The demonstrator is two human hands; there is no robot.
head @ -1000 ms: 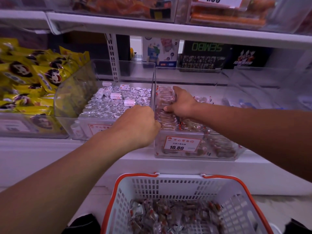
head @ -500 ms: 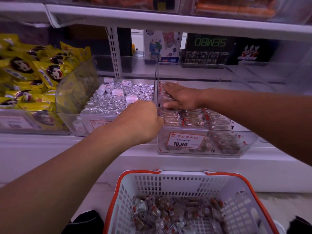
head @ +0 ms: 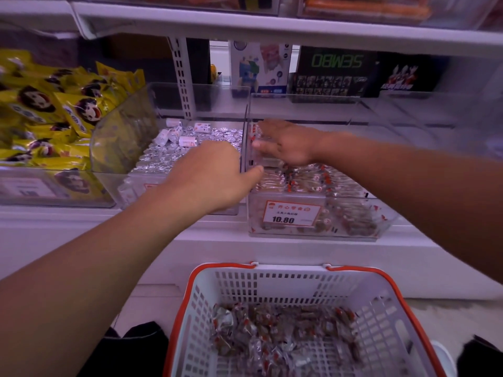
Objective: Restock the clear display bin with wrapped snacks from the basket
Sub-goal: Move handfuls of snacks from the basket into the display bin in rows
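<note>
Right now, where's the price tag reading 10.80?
In the head view, right of centre: the price tag sits on the clear display bin's front wall, above the basket.

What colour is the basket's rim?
Orange-red, on a white basket; seen in the head view.

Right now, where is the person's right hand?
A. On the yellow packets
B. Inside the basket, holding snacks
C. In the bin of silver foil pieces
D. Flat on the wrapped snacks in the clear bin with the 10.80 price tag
D: the right hand lies with straight fingers on the wrapped snacks inside the clear bin that bears the 10.80 price tag, far above the basket.
</note>
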